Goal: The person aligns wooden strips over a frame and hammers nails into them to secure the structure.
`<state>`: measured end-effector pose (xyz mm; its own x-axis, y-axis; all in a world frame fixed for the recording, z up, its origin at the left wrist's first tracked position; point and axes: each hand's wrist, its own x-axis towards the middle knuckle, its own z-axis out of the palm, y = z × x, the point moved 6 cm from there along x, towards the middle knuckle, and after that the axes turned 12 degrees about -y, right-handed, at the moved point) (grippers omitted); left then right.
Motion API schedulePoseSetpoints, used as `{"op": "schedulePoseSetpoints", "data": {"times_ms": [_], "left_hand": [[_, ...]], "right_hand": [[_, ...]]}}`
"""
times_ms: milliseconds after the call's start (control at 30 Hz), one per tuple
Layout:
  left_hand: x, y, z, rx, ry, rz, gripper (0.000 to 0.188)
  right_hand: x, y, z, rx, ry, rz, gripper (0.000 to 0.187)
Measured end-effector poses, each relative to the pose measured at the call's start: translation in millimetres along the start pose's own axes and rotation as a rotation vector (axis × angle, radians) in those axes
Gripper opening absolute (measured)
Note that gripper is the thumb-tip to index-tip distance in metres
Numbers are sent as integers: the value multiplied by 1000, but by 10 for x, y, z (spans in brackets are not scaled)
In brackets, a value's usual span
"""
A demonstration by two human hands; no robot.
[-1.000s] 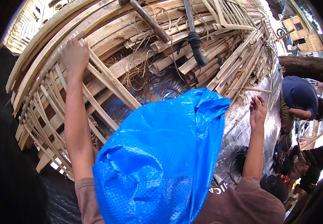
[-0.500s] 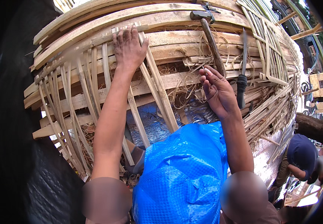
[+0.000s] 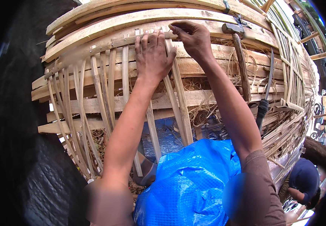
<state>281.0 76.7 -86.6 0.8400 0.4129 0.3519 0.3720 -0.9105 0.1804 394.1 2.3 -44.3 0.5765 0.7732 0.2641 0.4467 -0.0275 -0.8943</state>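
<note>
My left hand (image 3: 153, 58) lies flat with fingers stretched over a thin wooden crosspiece (image 3: 122, 42) and the tops of narrow upright slats (image 3: 99, 88). Just right of it, my right hand (image 3: 197, 39) pinches thumb and fingertips together at the crosspiece's right end, above a slat (image 3: 181, 101). Whatever lies between those fingertips is too small to make out. The slats fan downward from the crosspiece like a rack. To the right of my right forearm rests a hammer (image 3: 242, 71) with a dark head and wooden handle.
Long planks (image 3: 133, 19) lie stacked beneath the slats. A long knife (image 3: 270, 79) with a dark wrapped handle lies beyond the hammer. Blue tarp (image 3: 193, 184) covers my lap. Wood shavings, another slatted frame (image 3: 292, 71), a log (image 3: 321, 152) and a person in dark blue (image 3: 304, 179) are at right.
My right hand has moved up and left, from beside the hammer handle to the crosspiece's end, still pinched. My left hand stays on the slats. The whole view has shifted slightly.
</note>
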Motion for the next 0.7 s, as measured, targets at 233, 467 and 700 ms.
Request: {"op": "schedulePoseSetpoints", "data": {"times_ms": [233, 467, 700], "left_hand": [[-5, -36, -39, -69, -7, -50, 63], [7, -36, -29, -87, -21, -67, 60], [75, -34, -169, -150, 93, -52, 39]], "right_hand": [[139, 201, 71, -133, 102, 17, 17], [130, 61, 106, -244, 84, -197, 10], [113, 5, 123, -318, 43, -298, 1]]}}
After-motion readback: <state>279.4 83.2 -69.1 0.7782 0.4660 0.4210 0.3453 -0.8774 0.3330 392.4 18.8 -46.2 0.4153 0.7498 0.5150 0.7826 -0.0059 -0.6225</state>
